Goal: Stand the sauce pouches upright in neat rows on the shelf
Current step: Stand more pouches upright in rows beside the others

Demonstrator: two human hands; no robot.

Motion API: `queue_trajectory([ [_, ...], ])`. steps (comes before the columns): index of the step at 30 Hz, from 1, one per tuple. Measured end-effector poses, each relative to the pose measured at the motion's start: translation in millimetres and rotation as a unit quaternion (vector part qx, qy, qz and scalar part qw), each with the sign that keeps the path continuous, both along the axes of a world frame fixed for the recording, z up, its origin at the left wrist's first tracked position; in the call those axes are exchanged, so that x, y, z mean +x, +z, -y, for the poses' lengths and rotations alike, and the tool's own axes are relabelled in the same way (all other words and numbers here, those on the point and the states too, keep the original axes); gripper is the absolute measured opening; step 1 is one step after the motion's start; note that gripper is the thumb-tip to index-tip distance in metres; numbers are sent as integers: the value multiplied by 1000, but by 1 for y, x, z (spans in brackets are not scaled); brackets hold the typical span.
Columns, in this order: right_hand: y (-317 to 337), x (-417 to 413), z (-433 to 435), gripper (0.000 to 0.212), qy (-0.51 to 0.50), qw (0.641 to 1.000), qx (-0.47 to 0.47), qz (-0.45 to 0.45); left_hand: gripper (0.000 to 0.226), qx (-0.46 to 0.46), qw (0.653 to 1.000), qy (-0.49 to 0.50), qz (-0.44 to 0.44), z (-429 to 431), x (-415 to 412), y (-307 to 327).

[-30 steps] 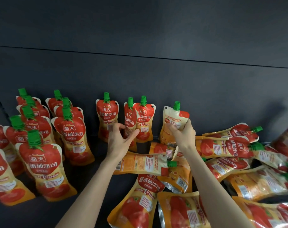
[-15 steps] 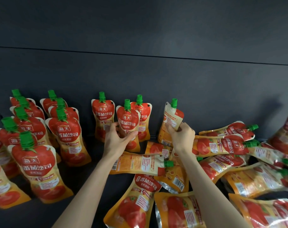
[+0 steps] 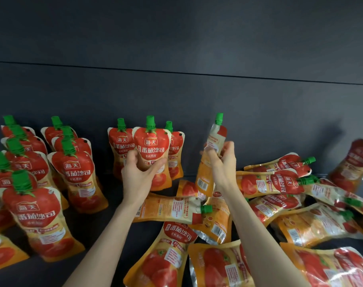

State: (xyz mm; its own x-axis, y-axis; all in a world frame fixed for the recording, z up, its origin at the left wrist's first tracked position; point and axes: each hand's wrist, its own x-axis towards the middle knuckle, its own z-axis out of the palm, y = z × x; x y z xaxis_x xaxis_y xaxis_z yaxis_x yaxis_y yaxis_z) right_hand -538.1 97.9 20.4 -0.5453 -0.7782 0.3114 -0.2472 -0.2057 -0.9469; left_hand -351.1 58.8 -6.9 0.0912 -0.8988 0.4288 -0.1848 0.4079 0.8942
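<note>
Red-and-orange tomato sauce pouches with green caps cover a dark shelf (image 3: 97, 228). My left hand (image 3: 140, 175) grips the lower front of an upright pouch (image 3: 151, 148) that faces me, in front of two other standing pouches (image 3: 119, 143). My right hand (image 3: 223, 162) holds another pouch (image 3: 214, 139) upright by its middle, turned edge-on with its back label toward me, cap up. Several pouches (image 3: 70, 172) stand in rows at the left. Several more lie flat in a heap (image 3: 280, 183) at the centre and right.
A dark back panel (image 3: 176, 96) closes the shelf behind the pouches. One flat pouch (image 3: 172, 210) lies crosswise right under my wrists. A blurred pouch (image 3: 356, 162) leans at the far right edge. A bare strip of shelf runs between the left rows and the heap.
My left hand has turned its pouch to face front and raised it a little. My right hand has lifted its pouch higher and twisted it edge-on.
</note>
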Motion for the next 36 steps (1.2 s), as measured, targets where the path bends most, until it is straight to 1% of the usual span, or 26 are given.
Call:
queue_trajectory([
  [4,-2,10,-7,44,84,995,48,16,44,-25,999,-29,30,-9,-7,10],
  [7,-3,12,-10,52,139,987,71,21,48,4,999,-46,28,-14,-11,3],
  [9,-4,10,-11,50,157,984,79,32,49,25,998,-62,10,-16,-9,-1],
  [12,-7,6,-13,53,145,987,69,26,37,49,994,-96,-17,-17,-4,-2],
  [14,-9,3,-12,62,135,989,56,27,27,52,991,-121,-22,-15,1,-3],
  [16,-7,1,-11,68,119,991,48,23,22,49,990,-130,-25,-12,5,-1],
  [19,-3,0,-5,71,87,996,17,32,27,38,990,-129,-32,-5,10,4],
  [22,6,0,4,81,46,999,-14,11,32,31,992,-118,-35,4,14,8],
  [25,8,-6,17,73,2,1000,-17,-7,31,49,992,-113,-29,11,14,6],
  [27,2,-8,23,68,-11,999,4,-31,32,71,991,-109,-20,11,12,-2],
  [31,-22,-12,19,58,5,997,67,-48,33,94,990,-101,-25,9,9,-17],
  [33,-26,-17,18,52,16,995,83,-60,33,89,992,-95,-1,10,10,-16],
  [36,-25,-21,18,52,17,992,94,-83,32,82,992,-95,22,15,14,-16],
])
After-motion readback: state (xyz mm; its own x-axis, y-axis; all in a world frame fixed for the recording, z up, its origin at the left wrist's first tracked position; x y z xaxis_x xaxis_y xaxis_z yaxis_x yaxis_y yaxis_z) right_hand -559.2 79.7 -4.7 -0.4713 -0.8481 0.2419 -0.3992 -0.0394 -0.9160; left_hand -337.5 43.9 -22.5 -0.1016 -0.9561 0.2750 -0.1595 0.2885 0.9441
